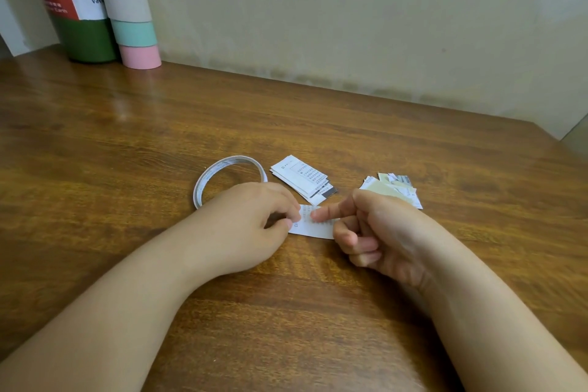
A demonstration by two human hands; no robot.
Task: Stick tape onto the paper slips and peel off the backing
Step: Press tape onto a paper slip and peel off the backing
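Slip in hand: the printed paper slip [313,224] lies flat on the wooden table [127,143], directly between your two hands, its long axis running roughly left to right, dipping toward you at the right end.
Left hand: your left hand [251,226] has its fingers curled at the slip's left end, seemingly pinching it; whether tape or backing is in that pinch is hidden.
Right hand: your right hand [378,232] presses one straight finger on the slip's upper middle; the other fingers are curled in, holding nothing.
Key relation: both hands touch the slip, left at the end, right on the face, so any peel would likely run along the long axis, left to right.
Tape: the thin tape roll [229,177] lies flat just behind your left hand, nearer that hand.
Other slips: a fanned stack of slips [302,178] sits just behind the working slip; a second pile [393,188] sits behind your right hand.
Risk: in my judgement, the light slip may lift if the pressing finger eases.
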